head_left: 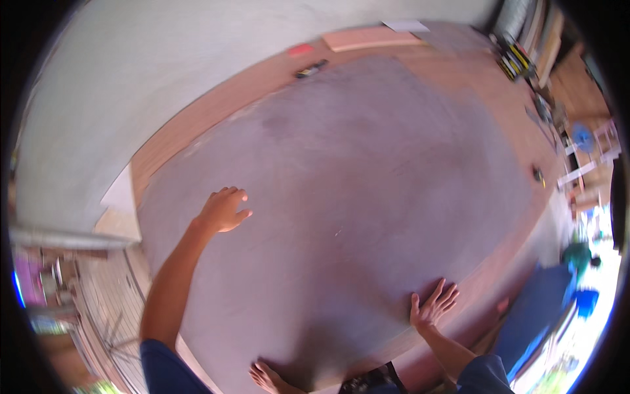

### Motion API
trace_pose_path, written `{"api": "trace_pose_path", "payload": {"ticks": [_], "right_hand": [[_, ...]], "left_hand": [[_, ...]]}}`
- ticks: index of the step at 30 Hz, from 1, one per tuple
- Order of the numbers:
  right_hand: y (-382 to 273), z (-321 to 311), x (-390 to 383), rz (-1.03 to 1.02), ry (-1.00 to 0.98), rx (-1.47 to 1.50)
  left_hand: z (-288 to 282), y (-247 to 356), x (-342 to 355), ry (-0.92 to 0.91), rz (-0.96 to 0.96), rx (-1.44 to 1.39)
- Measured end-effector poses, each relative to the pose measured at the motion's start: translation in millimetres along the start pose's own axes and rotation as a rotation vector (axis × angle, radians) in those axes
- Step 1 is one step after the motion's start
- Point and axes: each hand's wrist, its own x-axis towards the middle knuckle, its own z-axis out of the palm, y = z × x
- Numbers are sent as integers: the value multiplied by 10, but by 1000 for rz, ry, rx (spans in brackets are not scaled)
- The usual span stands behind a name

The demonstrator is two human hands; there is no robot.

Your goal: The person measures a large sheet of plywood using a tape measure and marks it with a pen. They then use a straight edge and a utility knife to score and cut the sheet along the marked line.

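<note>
Broad grey floor panel point(341, 164), occupying the centre of the view, bordered by a reddish-brown band point(203, 121). The left hand point(223, 211) is over the panel's left part, fingers half bent, thumb apart, with nothing visible in their grasp; whether it touches the surface cannot be told. The right hand point(430, 312) is palm down near the panel's lower right edge, fingers spread wide and holding nothing. A bare foot point(266, 379) shows at the lower edge. Beyond the panel, a black-and-yellow hand tool point(312, 69) lies on the band, near a small red item point(300, 50) and a salmon-coloured board point(371, 39). A pale wall point(144, 72) rises behind; a blue sheet point(535, 312) is at lower right.
</note>
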Motion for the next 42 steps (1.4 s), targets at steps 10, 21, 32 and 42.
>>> {"api": "trace_pose_path", "payload": {"ticks": [10,21,32,42], "right_hand": [[54,-127,116,-8,-87,59],[61,-150,231,-1,-33,126],[92,-108,142,-16,-85,88],[-1603,-1052,1625,652,-195,-131]], "left_hand": [[369,1659,2648,460,-291,-179],[459,1661,2870,492,-269,69],[466,1534,2863,407,-195,16],[450,1483,2841,466,-224,-90]]}}
